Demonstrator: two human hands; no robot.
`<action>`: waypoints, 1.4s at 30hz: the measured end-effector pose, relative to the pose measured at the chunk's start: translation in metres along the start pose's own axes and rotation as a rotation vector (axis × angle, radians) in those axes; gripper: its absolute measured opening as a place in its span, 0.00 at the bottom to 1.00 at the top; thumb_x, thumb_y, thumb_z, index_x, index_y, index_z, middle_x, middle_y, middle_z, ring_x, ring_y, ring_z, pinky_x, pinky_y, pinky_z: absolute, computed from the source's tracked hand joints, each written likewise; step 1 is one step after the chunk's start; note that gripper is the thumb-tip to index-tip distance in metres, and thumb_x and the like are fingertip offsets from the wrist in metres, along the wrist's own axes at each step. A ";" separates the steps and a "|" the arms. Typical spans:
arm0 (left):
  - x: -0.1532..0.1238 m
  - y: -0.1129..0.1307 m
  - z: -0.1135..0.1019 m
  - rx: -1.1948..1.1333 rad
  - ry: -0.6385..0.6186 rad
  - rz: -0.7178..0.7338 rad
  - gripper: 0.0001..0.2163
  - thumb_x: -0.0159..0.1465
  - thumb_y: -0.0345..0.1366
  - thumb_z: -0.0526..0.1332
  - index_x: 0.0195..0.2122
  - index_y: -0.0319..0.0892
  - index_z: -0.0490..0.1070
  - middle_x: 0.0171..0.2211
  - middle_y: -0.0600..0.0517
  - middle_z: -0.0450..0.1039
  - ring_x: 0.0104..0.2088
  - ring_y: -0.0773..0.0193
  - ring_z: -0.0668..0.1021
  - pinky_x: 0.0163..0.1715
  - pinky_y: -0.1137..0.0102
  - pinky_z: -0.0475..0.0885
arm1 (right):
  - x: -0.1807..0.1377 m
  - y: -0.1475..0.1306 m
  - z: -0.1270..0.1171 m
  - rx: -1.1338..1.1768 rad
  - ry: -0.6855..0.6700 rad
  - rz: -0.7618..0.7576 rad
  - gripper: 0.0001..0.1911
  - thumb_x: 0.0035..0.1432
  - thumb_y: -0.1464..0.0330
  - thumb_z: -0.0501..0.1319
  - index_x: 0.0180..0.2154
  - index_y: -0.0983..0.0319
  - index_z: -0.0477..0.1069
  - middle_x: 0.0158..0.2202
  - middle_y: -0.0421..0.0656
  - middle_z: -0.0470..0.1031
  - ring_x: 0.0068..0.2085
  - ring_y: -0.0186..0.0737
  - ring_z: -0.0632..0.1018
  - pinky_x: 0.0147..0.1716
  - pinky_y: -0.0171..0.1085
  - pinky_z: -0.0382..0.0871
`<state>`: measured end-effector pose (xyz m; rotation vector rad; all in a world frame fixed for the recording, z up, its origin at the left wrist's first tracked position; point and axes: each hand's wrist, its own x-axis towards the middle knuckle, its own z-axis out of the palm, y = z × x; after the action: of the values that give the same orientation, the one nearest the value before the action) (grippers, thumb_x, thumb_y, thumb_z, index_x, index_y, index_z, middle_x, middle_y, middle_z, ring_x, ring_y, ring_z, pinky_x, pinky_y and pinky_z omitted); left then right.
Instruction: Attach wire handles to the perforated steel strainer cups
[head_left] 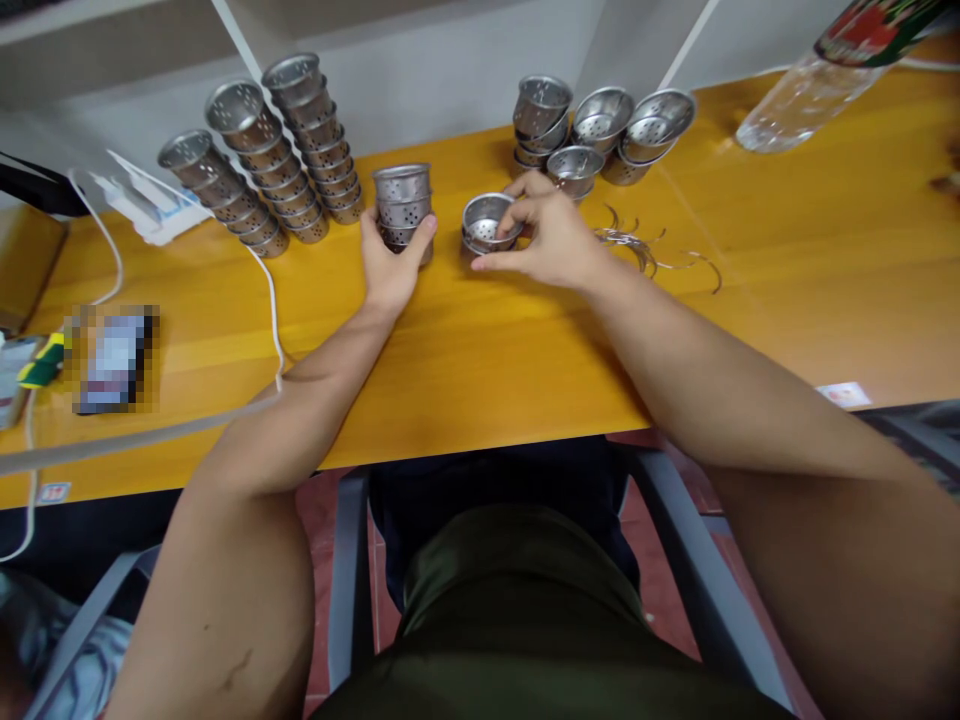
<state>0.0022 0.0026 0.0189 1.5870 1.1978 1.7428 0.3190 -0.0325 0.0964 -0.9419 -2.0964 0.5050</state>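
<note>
My left hand point(390, 265) wraps round the base of a short stack of perforated metal cups point(403, 200) standing on the yellow table point(480, 350). My right hand point(544, 235) rests beside it, its fingers curled on the rim of a single perforated metal cup point(484, 220) that sits on the table. A loose pile of thin metal wire handles point(645, 250) lies just right of my right hand.
Three tall leaning stacks of metal cups point(262, 150) stand at the back left. A cluster of loose cups point(600, 125) sits at the back right. A clear plastic bottle point(810, 90) lies far right. A white cable point(274, 310) and power strip point(146, 205) are at left.
</note>
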 end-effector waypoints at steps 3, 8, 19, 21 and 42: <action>0.001 -0.012 0.000 0.023 -0.036 0.013 0.49 0.65 0.85 0.81 0.67 0.52 0.70 0.66 0.43 0.85 0.74 0.43 0.89 0.83 0.44 0.82 | -0.004 0.007 0.023 -0.041 -0.036 0.033 0.33 0.61 0.38 0.91 0.43 0.54 0.84 0.64 0.59 0.83 0.64 0.78 0.84 0.70 0.79 0.84; 0.000 -0.012 -0.002 0.074 -0.065 0.025 0.51 0.63 0.86 0.81 0.67 0.52 0.69 0.66 0.45 0.88 0.69 0.46 0.91 0.80 0.44 0.85 | -0.006 0.005 0.037 -0.029 -0.023 0.064 0.27 0.71 0.40 0.86 0.44 0.52 0.82 0.66 0.57 0.83 0.66 0.76 0.85 0.74 0.78 0.83; -0.004 0.005 0.001 0.058 -0.061 0.010 0.48 0.64 0.82 0.85 0.65 0.51 0.70 0.65 0.45 0.86 0.75 0.41 0.89 0.86 0.41 0.81 | -0.005 0.008 0.033 -0.040 0.042 0.083 0.19 0.73 0.52 0.83 0.48 0.53 0.79 0.67 0.58 0.81 0.71 0.77 0.82 0.83 0.75 0.74; -0.003 0.002 0.000 0.067 -0.058 0.017 0.48 0.65 0.81 0.85 0.66 0.52 0.70 0.65 0.45 0.85 0.75 0.42 0.88 0.87 0.42 0.80 | -0.004 0.005 0.029 -0.062 0.056 0.079 0.21 0.74 0.49 0.82 0.52 0.53 0.80 0.68 0.58 0.81 0.73 0.77 0.80 0.84 0.75 0.73; -0.011 0.048 0.004 0.064 -0.114 -0.012 0.52 0.51 0.76 0.94 0.62 0.52 0.73 0.64 0.46 0.87 0.74 0.40 0.88 0.82 0.44 0.83 | -0.020 -0.077 -0.002 -0.136 -0.327 -0.121 0.31 0.75 0.37 0.80 0.62 0.52 0.85 0.63 0.54 0.89 0.60 0.73 0.88 0.65 0.67 0.84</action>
<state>0.0179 -0.0291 0.0529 1.6890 1.2161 1.5983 0.2945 -0.0975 0.1344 -0.8454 -2.4931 0.4840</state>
